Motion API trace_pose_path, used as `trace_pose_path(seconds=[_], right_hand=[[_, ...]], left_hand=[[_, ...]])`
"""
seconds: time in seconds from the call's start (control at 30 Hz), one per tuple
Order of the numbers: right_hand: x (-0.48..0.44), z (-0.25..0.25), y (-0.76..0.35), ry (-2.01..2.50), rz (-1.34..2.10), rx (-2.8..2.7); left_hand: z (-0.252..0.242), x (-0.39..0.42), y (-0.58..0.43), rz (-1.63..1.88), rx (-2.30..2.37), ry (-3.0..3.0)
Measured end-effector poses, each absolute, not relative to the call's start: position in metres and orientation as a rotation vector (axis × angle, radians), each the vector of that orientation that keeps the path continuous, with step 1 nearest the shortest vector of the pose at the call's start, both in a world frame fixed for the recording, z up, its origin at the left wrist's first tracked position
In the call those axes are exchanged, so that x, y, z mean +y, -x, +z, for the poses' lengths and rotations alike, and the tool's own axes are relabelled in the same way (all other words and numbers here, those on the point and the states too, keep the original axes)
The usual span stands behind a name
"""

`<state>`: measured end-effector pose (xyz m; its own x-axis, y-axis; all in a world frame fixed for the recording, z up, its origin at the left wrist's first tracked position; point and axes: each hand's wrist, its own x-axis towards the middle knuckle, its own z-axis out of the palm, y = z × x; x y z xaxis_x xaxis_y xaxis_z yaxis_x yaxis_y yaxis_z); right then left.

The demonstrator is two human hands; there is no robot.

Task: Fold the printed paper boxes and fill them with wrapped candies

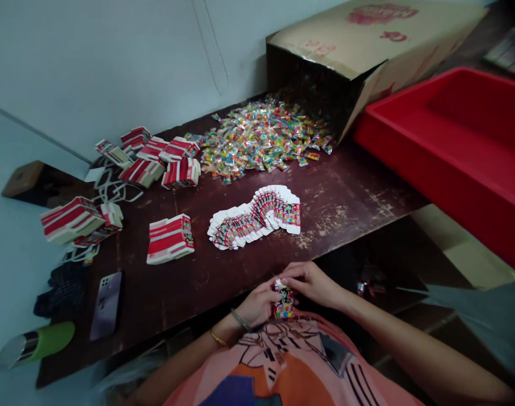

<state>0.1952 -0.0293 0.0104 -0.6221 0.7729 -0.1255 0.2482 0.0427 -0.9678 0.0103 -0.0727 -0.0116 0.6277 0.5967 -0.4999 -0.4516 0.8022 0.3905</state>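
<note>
Both my hands meet just in front of my chest, below the table's near edge. My left hand point(257, 304) and my right hand point(314, 282) are closed together on one small colourful printed carton point(283, 301), fingers pinching its top. On the dark wooden table point(346, 192) ahead lies a fanned row of flat printed carton blanks point(257, 217). Beyond it spreads a heap of small wrapped candies point(261, 138), spilling from a tipped cardboard box point(367, 45).
Bundles of red-and-white flat cartons point(169, 239) lie across the table's left side, with loose rubber bands. A phone point(106, 304), a green bottle point(38, 343) and a dark glove point(61, 288) sit at the near left. A red plastic tray point(452, 141) stands to the right.
</note>
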Motion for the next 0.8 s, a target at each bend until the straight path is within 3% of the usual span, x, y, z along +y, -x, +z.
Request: trace_pose_path(seconds=[0.13,0.33,0.6,0.73,0.8], right_hand=[[-0.029,0.013,-0.202,0.835,1.376,-2.159],[-0.017,0.005,-0.200,1.052,1.584,-1.931],[-0.039,0.022,-0.199,0.770,1.254,-2.310],[0.043,0.009,-0.205,0.608,1.113,-2.411],[0.118,0.000,-0.220,0.986,0.789,-2.295]], left_hand=[[-0.014,-0.073,-0.012,0.626,0.676,-0.294],[-0.021,-0.069,-0.010,0.535,0.705,-0.329],[-0.016,-0.062,-0.005,0.605,0.707,-0.405],[-0.002,-0.039,0.005,0.594,0.884,-0.787],[0.010,-0.028,0.016,0.481,0.989,-1.010]])
